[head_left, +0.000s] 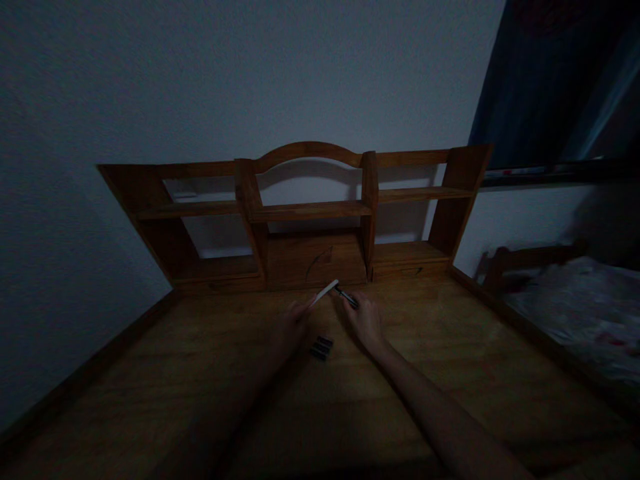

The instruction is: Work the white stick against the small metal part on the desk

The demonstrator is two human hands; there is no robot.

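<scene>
My left hand (296,319) is closed on one end of a slim white stick (326,291), which slants up to the right. In my right hand (364,319) is a thin dark pen-like tool (346,296) with a pale stripe, its tip pointing up to the left. The tip and the far end of the stick meet or nearly meet; whether they touch I cannot tell. On the desk between my forearms, several short black pieces (321,348) lie side by side. Dim light hides their exact kind.
The wooden desk (200,373) has a raised rim along its sides. A wooden shelf unit (310,212) stands at its back against the pale wall. Beyond the right edge lie crumpled pale bedding or plastic (575,307) and a dark curtain (540,87).
</scene>
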